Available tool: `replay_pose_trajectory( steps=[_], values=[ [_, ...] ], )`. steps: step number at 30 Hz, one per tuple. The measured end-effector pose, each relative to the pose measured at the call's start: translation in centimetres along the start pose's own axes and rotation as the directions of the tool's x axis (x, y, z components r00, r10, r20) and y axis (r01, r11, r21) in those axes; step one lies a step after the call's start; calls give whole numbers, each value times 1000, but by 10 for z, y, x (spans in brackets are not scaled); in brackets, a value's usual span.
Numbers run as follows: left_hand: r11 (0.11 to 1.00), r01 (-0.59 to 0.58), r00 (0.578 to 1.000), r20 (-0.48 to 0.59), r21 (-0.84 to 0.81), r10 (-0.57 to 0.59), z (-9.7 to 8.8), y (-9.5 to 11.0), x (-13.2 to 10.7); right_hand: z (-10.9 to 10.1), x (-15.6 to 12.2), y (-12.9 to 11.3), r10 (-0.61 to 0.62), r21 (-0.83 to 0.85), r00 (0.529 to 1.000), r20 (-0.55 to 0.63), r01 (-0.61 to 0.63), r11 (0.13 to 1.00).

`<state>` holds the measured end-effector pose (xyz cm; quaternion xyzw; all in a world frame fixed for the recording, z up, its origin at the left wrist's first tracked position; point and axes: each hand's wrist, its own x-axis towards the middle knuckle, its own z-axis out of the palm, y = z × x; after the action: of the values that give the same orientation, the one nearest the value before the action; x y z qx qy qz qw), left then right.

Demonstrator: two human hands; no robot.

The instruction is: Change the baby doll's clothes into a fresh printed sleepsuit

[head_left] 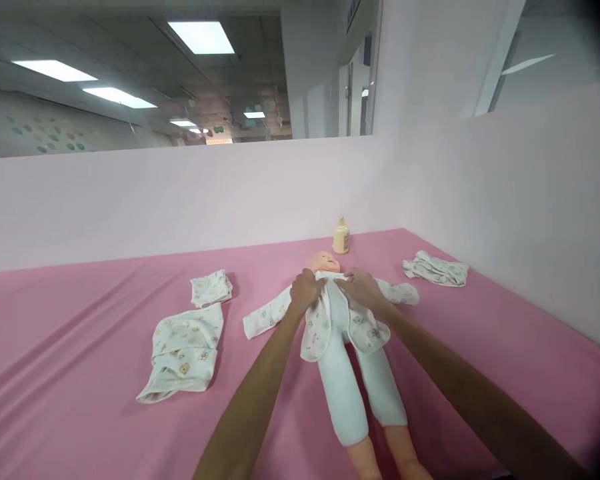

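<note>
As the doll [344, 400] lies lengthwise, left hand [306, 291] and right hand [364, 291] grip its jacket [316, 330]. The jacket parts between them

On our pink fabric-covered table [105, 433] we have a white-clad plastic doll [339, 320], a cream pump bottle [341, 241] behind its head [321, 261], folded white patterned cloths [186, 355] on the left, and a bunched white patterned cloth [436, 269] right.
</note>
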<state>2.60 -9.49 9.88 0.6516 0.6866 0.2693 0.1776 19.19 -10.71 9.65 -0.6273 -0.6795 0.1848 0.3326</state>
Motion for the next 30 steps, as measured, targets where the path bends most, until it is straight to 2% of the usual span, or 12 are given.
replay_pose_trajectory(
  steps=[4, 7, 11, 18, 25, 27, 30],
  values=[
    [998, -47, 999, -12, 44, 48, 2, -1, 5, 10, 12, -18, -14, -153, 997, 78, 26, 988],
    [997, -49, 996, -77, 59, 54, 1, -1, 7, 13, 14, -23, -6, -290, 997, 78, 28, 957],
    [997, -72, 990, -122, 21, 74, 3, -2, 13, 14, 21, -18, -28, -302, 998, 61, 45, 952],
    [976, -153, 964, -240, -153, 113, 12, -2, 17, 0, 32, -9, -25, -101, 996, 84, 33, 994],
    [972, -174, 921, -377, -159, 103, 11, 1, 14, -11, 33, -2, 28, 157, 996, 80, -40, 987],
    [968, -179, 920, -378, -177, 101, 10, 1, 13, -15, 33, -1, 47, 221, 992, 118, -72, 973],
    [964, -169, 945, -311, -206, 99, 8, 2, 13, -22, 30, -2, 70, 309, 980, 184, -125, 943]
  ],
)
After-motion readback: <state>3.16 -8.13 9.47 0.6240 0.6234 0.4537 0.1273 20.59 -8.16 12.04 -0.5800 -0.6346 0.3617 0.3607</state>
